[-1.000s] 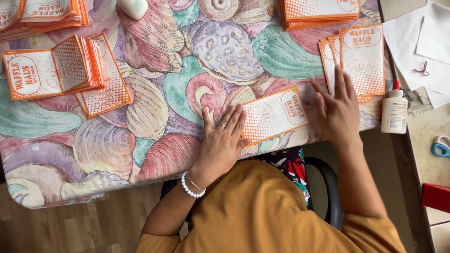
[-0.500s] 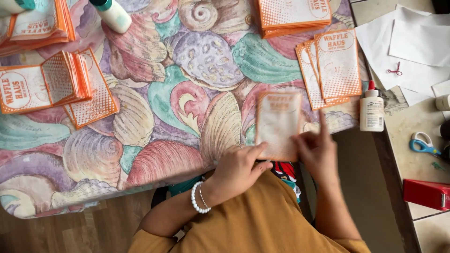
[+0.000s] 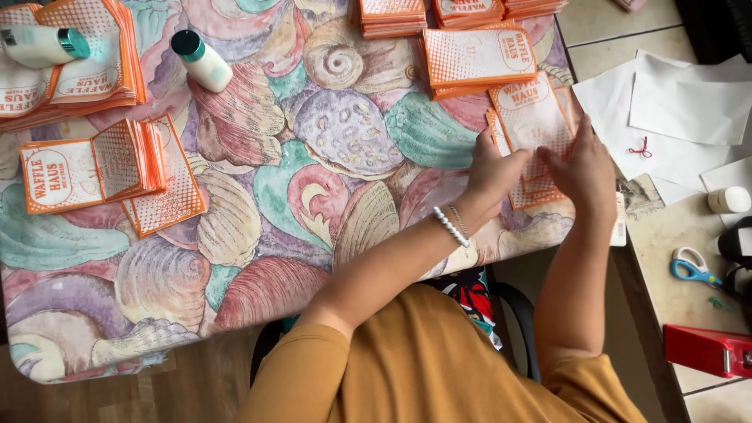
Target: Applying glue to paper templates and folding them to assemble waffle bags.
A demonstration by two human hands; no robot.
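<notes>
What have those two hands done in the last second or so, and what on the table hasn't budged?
Both hands, the left hand and the right hand, lifted one orange and white paper bag from the table edge in front of the person and carried it right, onto the small pile of bags, where they now press it flat. The bag stacks at the left, the bottles and the scissors lie as before.

Both hands are seen at the right edge of a table covered by a seashell-patterned cloth (image 3: 313, 157). The left hand (image 3: 493, 174) and right hand (image 3: 583, 168) are laid flat on a small pile of orange-and-white paper bags (image 3: 533, 117). A bead bracelet (image 3: 451, 227) is worn on the left wrist. More bag stacks (image 3: 478, 56) are noted just above; opened bags (image 3: 102, 168) lie well apart at left. A white bottle with teal cap (image 3: 202, 59) lies on the cloth. Blue-handled scissors (image 3: 693, 269) and a red stapler (image 3: 709, 350) rest on the side counter.
</notes>
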